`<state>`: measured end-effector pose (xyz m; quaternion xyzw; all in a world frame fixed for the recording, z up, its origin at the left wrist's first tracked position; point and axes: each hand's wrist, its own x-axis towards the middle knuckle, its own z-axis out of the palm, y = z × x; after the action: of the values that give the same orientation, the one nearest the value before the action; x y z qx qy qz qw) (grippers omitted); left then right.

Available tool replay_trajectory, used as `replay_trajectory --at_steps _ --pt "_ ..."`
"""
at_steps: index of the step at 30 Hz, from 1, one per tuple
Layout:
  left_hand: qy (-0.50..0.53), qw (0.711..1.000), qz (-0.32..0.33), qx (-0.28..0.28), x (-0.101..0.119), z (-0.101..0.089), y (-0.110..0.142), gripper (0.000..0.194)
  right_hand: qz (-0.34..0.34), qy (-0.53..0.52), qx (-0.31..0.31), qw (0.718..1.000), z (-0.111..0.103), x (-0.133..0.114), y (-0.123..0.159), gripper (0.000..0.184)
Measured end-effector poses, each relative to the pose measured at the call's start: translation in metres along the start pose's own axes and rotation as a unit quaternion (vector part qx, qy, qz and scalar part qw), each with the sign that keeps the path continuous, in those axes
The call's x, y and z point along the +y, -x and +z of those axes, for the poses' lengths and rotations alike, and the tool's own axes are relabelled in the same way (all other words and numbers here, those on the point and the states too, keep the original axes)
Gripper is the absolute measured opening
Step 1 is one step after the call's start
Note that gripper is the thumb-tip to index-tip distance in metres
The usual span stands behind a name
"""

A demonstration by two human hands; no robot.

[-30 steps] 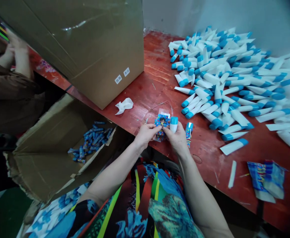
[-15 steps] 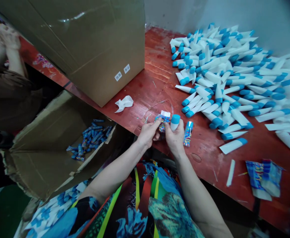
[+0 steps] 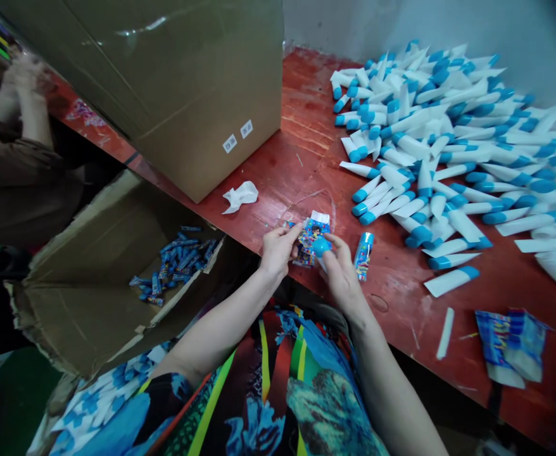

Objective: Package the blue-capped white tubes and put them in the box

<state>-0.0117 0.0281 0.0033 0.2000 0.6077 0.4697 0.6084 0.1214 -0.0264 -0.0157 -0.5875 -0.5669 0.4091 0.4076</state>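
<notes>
Near the table's front edge, my left hand (image 3: 277,252) pinches a colourful printed wrapper (image 3: 310,235) with a white end. My right hand (image 3: 342,272) is closed around a small white piece with a rounded blue end (image 3: 321,246). That blue end is held tilted against the wrapper's near side, and the fingers hide most of the white part. I cannot tell whether it is inside the wrapper. Just right of my right hand lies a printed blue tube (image 3: 364,256) on the table.
A big pile of white, blue-ended pieces (image 3: 430,152) covers the table's right side. Printed wrappers (image 3: 513,345) lie at the right front. A tall carton (image 3: 202,95) stands left. Below it, an open carton (image 3: 69,297) holds several blue packs (image 3: 178,263). A co-worker's hands (image 3: 26,76) are far left.
My right hand has turned the blue-ended piece from upright to tilted and brought it left against the wrapper. More of the wrapper's printed face now shows. The view has shifted slightly.
</notes>
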Motion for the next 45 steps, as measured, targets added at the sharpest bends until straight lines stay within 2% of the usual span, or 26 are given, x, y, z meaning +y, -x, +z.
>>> replay_trajectory --at_steps 3,7,12,16,25,30,32,36,42,45 --pt "0.006 1.000 0.005 -0.009 0.001 -0.001 -0.001 0.041 0.004 0.091 -0.040 0.995 -0.005 -0.008 0.012 0.053" --pt "0.007 1.000 0.013 -0.024 0.000 -0.002 0.002 0.042 0.002 0.187 0.005 0.982 -0.002 -0.009 0.011 0.056" --pt "0.015 0.999 0.014 -0.027 -0.004 -0.003 0.004 0.043 -0.028 0.230 0.059 0.971 0.007 0.000 0.009 0.057" --pt "0.033 0.999 0.010 -0.037 -0.005 -0.004 0.004 0.042 -0.025 0.255 0.049 0.966 0.011 0.002 0.011 0.058" --pt "0.046 0.998 -0.002 -0.034 -0.003 -0.004 0.002 0.041 -0.040 0.273 -0.016 0.961 0.004 0.000 0.003 0.056" --pt "0.044 0.998 -0.001 -0.048 -0.004 -0.007 0.002 0.037 -0.048 0.249 -0.017 0.967 0.005 0.001 0.002 0.054" --pt "0.029 0.997 -0.008 -0.071 -0.005 -0.008 0.002 0.039 -0.047 0.239 -0.016 0.970 0.005 0.001 0.002 0.053" --pt "-0.014 0.987 -0.040 -0.156 -0.007 -0.009 0.004 0.044 -0.044 0.251 -0.009 0.967 0.004 -0.002 0.001 0.051" --pt "0.016 0.983 -0.043 -0.180 -0.010 -0.006 0.009 0.043 -0.017 0.276 0.017 0.961 0.005 -0.013 0.001 0.050" --pt "0.024 0.976 -0.055 -0.208 -0.013 -0.007 0.010 0.049 -0.018 0.235 0.027 0.972 0.007 -0.010 0.001 0.051"
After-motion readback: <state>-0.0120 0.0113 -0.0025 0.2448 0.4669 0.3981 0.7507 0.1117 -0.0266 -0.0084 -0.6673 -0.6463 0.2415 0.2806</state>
